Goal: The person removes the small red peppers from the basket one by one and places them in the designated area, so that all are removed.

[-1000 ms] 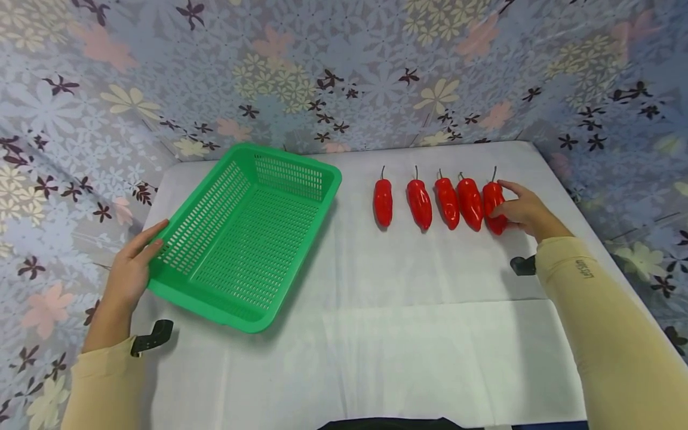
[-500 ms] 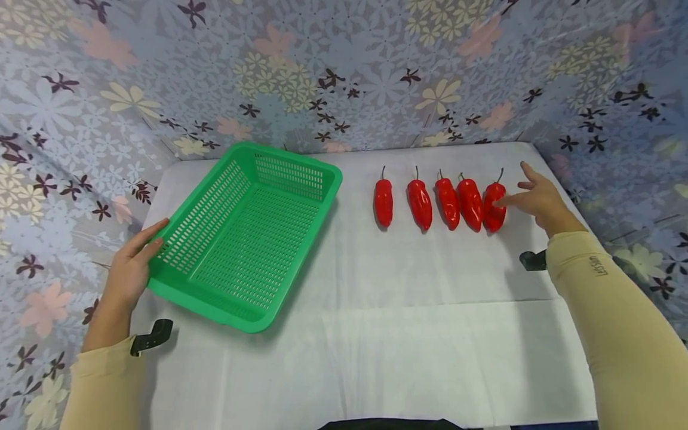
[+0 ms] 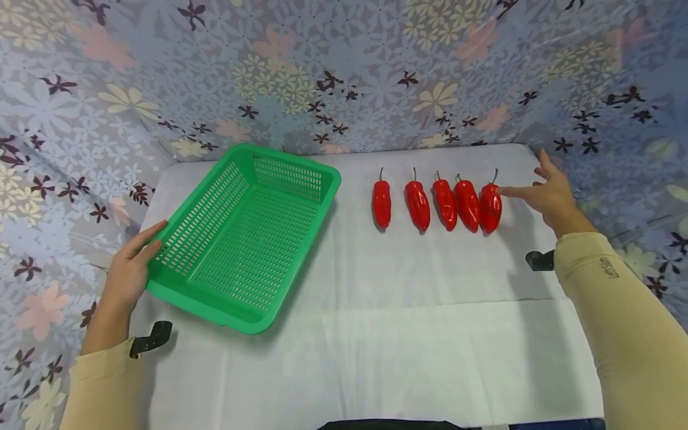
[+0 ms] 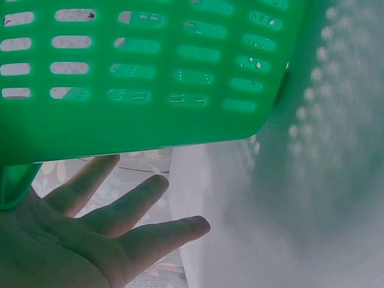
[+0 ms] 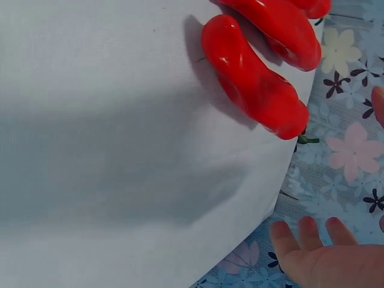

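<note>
On the left, a green plastic basket [image 3: 252, 245] with slotted sides shows nothing inside. The left hand [image 3: 126, 270] holds its left rim, thumb and a finger over the edge; in the left wrist view several fingers [image 4: 123, 207] extend spread beside the basket wall. Several glossy red peppers lie in a row on the right, stems pointing away. Just right of the rightmost pepper [image 3: 490, 208], the right hand [image 3: 553, 194] hovers with fingers spread and nothing held. One extended finger overlaps that pepper's edge in the head view; contact is unclear. The leftmost pepper [image 3: 381, 204] lies nearest the basket.
A white cloth [image 3: 398, 346] covers the table. Floral fabric [image 3: 365, 71] rises behind the table and along both sides. A dark object [image 3: 389, 424] shows at the bottom edge of the head view. Black camera mounts sit at both wrists.
The right hand has let go of the rightmost pepper and drawn back to the right, its fingers spreading. That pepper lies slightly shifted. The left hand and basket have stayed in place.
</note>
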